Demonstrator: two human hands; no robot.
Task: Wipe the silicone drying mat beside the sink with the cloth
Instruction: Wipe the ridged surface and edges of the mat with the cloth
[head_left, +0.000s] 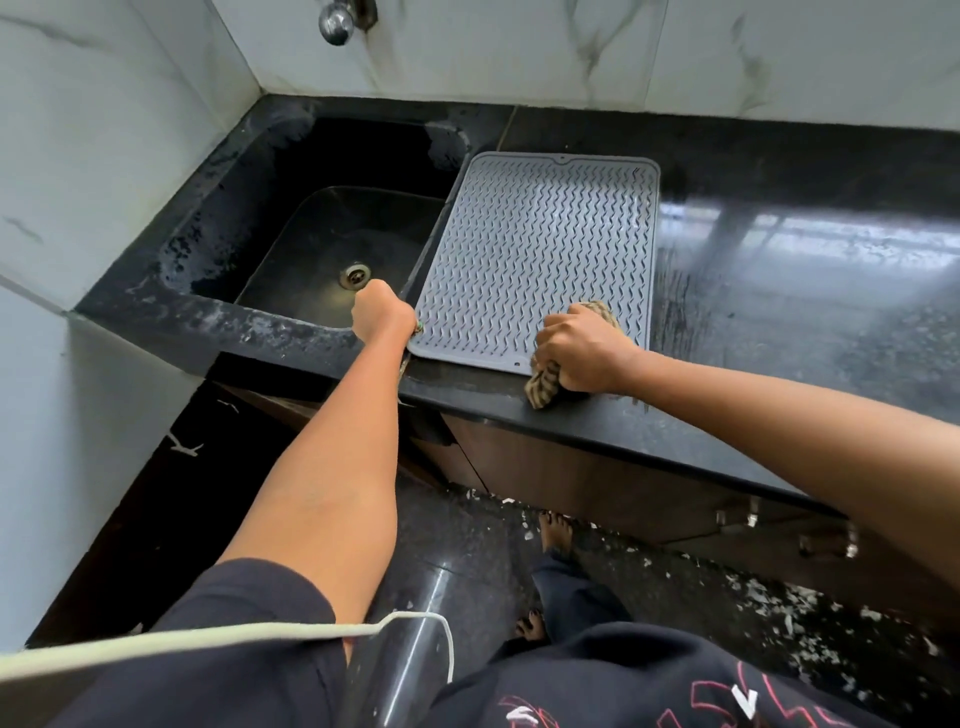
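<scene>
Both forearms reach from me over the black stone counter (753, 332). My right hand (584, 353) grips a bunched striped tan cloth (544, 384) on the grey ridged silicone drying mat (535, 254); my left hand (383, 314) pinches the mat's near-left edge, beside the dark sink (332, 249).

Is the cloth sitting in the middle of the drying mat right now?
No, the cloth is bunched in the right hand at the near right corner of the mat, partly over the counter edge.
</scene>
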